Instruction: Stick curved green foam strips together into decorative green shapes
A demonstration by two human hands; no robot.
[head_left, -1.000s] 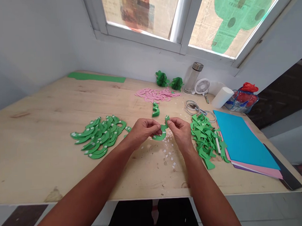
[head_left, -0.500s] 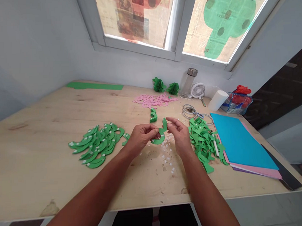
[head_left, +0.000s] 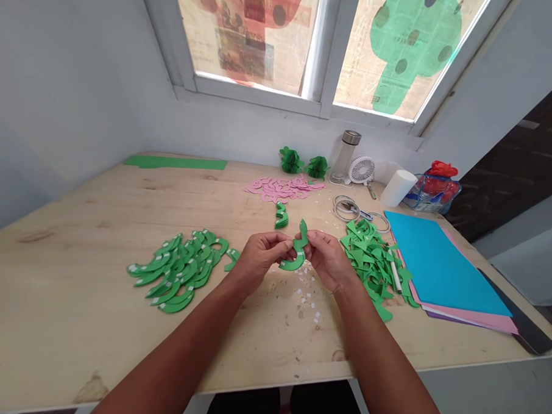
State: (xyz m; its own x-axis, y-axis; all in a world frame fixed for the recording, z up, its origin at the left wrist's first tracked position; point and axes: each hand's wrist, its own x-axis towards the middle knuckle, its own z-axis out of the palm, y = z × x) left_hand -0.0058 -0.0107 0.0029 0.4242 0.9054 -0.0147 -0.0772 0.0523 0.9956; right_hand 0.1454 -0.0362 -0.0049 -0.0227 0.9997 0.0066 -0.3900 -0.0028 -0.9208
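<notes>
Between my hands, above the middle of the table, is a curved green paper cutout (head_left: pixel 293 264) with small white patches on it. My left hand (head_left: pixel 262 256) pinches it from the left, thumb and fingers closed. From the right, the thumb and fingertips of my right hand (head_left: pixel 326 253) close on its upper part. A short stack of green cutouts (head_left: pixel 281 214) stands just beyond. To the left of my left hand lie another green cutout (head_left: pixel 231 258) and a large heap of curved green cutouts (head_left: pixel 182 266) with white patches.
Green scraps (head_left: pixel 367 255) and a white pen (head_left: pixel 395 272) lie right of my right hand, beside blue sheets (head_left: pixel 443 264). Pink cutouts (head_left: pixel 279 187), tape rolls (head_left: pixel 346 208), a bottle (head_left: pixel 344 157) and a small fan (head_left: pixel 361 170) are farther back. White bits (head_left: pixel 314 306) litter the tabletop.
My right hand has shifted slightly left and its fingers have drawn closer together on the cutout. The cutout's upper part has turned a little. The view has tilted slightly.
</notes>
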